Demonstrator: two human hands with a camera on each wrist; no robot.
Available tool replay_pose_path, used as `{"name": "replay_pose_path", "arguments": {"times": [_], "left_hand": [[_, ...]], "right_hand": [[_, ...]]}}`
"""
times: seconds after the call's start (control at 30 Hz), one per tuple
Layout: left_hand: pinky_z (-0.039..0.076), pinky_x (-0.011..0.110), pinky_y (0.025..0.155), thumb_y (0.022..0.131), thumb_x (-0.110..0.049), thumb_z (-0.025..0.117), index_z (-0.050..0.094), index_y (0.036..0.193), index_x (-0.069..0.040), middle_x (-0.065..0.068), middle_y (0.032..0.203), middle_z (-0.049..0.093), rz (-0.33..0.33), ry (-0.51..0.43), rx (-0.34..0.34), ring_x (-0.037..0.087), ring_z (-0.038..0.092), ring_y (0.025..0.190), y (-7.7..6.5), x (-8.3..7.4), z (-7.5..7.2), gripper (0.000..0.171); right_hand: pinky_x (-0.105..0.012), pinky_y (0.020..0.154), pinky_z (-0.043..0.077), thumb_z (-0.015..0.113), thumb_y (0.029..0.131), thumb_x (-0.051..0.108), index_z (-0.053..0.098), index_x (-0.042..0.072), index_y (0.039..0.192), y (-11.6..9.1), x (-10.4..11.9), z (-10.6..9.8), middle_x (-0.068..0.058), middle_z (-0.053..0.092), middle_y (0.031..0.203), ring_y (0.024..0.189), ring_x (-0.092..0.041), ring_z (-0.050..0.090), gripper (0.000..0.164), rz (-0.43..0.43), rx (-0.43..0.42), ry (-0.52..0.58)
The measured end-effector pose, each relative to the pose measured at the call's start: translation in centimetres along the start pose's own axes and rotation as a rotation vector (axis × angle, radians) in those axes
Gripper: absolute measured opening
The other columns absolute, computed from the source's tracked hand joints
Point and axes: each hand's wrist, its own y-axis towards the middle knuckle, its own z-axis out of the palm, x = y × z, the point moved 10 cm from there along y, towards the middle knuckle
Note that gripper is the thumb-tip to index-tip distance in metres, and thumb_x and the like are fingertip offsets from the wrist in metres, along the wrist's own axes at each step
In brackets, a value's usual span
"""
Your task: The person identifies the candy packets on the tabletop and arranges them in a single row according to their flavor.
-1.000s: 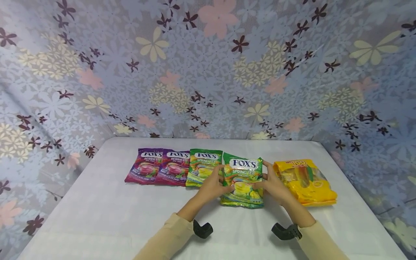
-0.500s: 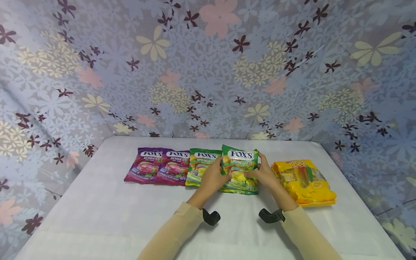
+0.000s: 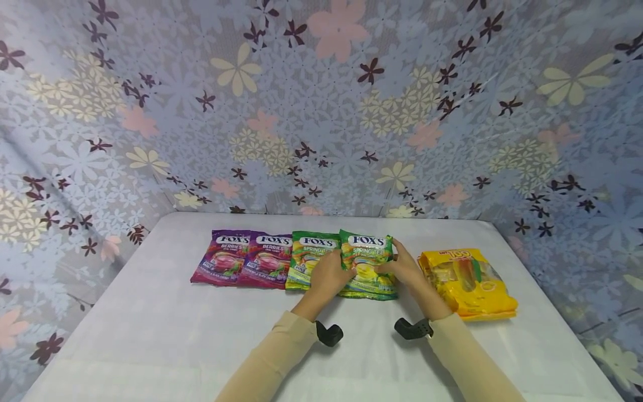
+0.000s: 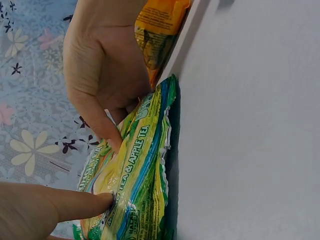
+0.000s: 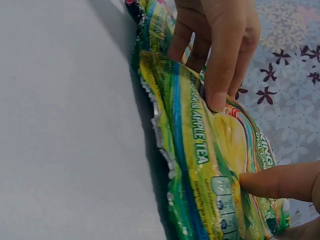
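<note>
Both hands hold a green Fox's Spring Tea candy bag (image 3: 370, 285) low at the table, beside its twin. My left hand (image 3: 329, 276) grips its left side, thumb on the printed front. On the opposite edge, my right hand (image 3: 409, 273) grips with its thumb also on the front; the fingers behind are partly hidden. In the left wrist view the bag (image 4: 142, 165) tilts along the white surface under both thumbs. The right wrist view shows the bag's crimped lower edge (image 5: 159, 132). Another green Spring Tea bag (image 3: 301, 262) lies directly left, partly covered by my left hand.
Two purple Fox's Berries bags, the outer one (image 3: 221, 259) and the inner one (image 3: 266, 262), continue the row leftward. A yellow candy bag (image 3: 472, 285) lies right of my right hand. Behind the white table (image 3: 150, 335) stands a floral cloth wall (image 3: 321, 111).
The held green bag has moved back and slightly left with both hands, and its top edge has lowered into line beside the other green bag. The remaining bags stay put.
</note>
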Motion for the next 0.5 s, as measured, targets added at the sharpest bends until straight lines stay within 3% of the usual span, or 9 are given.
{"name": "replay_pose_path", "arguments": {"times": [0.13, 0.33, 0.5], "left_hand": [[0.047, 0.036, 0.052, 0.083, -0.034, 0.077, 0.061, 0.124, 0.002, 0.017, 0.113, 0.061, 0.0, 0.027, 0.002, 0.027, 0.062, 0.081, 0.12, 0.05, 0.12, 0.058], [0.048, 0.036, 0.055, 0.084, -0.036, 0.075, 0.064, 0.118, 0.002, 0.016, 0.11, 0.061, -0.008, 0.05, 0.021, 0.026, 0.061, 0.081, 0.22, 0.13, 0.3, 0.052], [0.043, 0.034, 0.051, 0.084, -0.035, 0.076, 0.066, 0.096, -0.001, 0.011, 0.093, 0.059, -0.004, 0.039, 0.015, 0.022, 0.055, 0.07, 0.17, 0.1, 0.02, 0.037]], "right_hand": [[-0.057, 0.106, 0.029, 0.071, 0.082, 0.007, 0.008, 0.004, 0.155, 0.01, -0.06, 0.12, -0.034, 0.029, 0.146, 0.127, -0.044, 0.038, 0.097, 0.001, -0.011, -0.037], [-0.056, 0.107, 0.028, 0.069, 0.085, 0.011, 0.013, -0.005, 0.152, -0.05, 0.1, 0.2, -0.035, 0.029, 0.146, 0.13, -0.046, 0.035, 0.089, -0.001, -0.026, -0.121], [-0.055, 0.106, 0.03, 0.07, 0.085, 0.013, 0.016, -0.008, 0.149, 0.01, 0.38, -0.03, -0.035, 0.036, 0.141, 0.127, -0.045, 0.038, 0.087, -0.034, -0.077, -0.218]]}}
